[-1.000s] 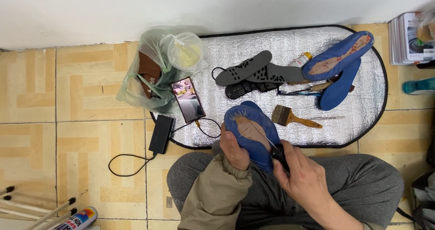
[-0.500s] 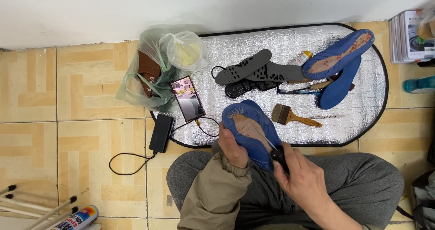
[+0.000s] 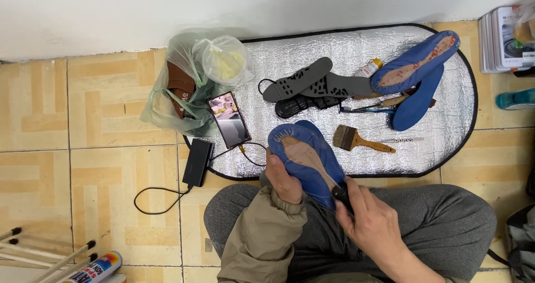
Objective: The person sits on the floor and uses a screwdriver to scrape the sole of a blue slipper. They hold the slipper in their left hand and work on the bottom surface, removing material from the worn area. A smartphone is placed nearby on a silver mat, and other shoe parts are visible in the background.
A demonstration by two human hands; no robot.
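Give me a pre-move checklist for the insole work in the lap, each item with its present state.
1. Left hand grips the blue insole at its edge: ok.
2. Right hand holds the black-handled tool: ok.
3. Tool tip on the insole's tan patch: cannot tell, tip too thin to see.
4. Insole rests over the lap, not the floor: ok.
5. Brush lies on the silver mat, apart from both hands: ok.
6. Phone and cable lie left of the insole, not touching it: ok.
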